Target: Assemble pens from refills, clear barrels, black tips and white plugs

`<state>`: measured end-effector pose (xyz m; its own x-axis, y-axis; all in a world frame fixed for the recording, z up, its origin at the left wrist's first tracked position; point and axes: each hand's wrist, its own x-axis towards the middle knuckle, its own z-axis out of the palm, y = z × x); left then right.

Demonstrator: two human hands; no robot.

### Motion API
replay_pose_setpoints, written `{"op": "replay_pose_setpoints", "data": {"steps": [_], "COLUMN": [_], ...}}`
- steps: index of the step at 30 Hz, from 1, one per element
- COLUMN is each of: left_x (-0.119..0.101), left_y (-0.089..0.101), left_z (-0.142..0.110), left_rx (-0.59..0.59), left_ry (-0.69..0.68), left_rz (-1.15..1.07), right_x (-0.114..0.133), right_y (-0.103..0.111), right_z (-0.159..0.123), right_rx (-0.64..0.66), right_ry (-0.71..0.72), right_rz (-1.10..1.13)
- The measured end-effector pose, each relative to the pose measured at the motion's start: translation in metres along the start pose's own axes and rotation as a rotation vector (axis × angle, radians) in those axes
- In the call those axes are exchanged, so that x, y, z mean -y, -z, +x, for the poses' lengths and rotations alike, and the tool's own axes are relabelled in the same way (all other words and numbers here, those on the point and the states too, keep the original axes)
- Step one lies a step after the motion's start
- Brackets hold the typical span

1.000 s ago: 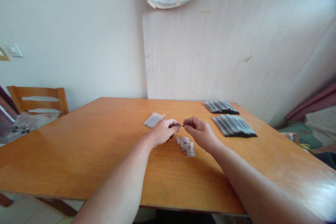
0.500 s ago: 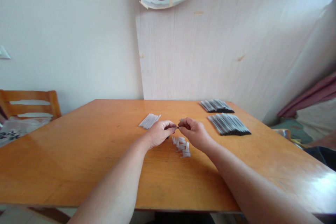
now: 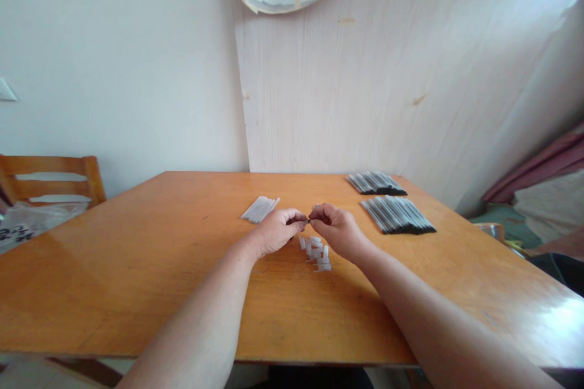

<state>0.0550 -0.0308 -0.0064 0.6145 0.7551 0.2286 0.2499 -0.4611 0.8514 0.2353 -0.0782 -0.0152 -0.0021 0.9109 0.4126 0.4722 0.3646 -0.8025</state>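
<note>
My left hand (image 3: 281, 231) and my right hand (image 3: 336, 227) meet fingertip to fingertip above the middle of the table. Both pinch a small dark piece (image 3: 309, 220) between them; the fingers cover most of it, so its kind cannot be made out. Just below my hands lies a loose group of small whitish translucent plastic pieces (image 3: 316, 252), several with a clip-like shape. Behind my left hand is a row of thin white translucent tubes (image 3: 260, 209). A bit of something dark peeks out under my left fingers, and small pale bits show behind my right fingers.
On the right of the wooden table (image 3: 150, 273) lie two rows of clear pen-like tubes with black ends, a nearer row (image 3: 398, 214) and a farther row (image 3: 375, 183). A wooden chair (image 3: 55, 176) with a plastic bag (image 3: 41, 222) stands at the left. A wall is behind the table.
Hardly anything differs. Both hands keep the same pinch on the small dark piece, with only a slight shift of the fingertips and of the camera.
</note>
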Motion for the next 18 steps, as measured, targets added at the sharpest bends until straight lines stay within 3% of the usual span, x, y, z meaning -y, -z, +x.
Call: {"op": "replay_pose_setpoints", "data": {"steps": [11, 18], "left_x": [0.0003, -0.0008], "left_y": [0.0007, 0.0002], "left_z": [-0.0007, -0.0005], "left_rx": [-0.008, -0.002], "left_ry": [0.021, 0.03], "left_rz": [0.014, 0.024], "right_x": [-0.0033, -0.0047], "right_y": [0.0, 0.0064], "right_z": [0.0006, 0.0008], "right_rx": [0.033, 0.101], "right_ry": [-0.034, -0.058], "right_rz": [0.155, 0.039]}}
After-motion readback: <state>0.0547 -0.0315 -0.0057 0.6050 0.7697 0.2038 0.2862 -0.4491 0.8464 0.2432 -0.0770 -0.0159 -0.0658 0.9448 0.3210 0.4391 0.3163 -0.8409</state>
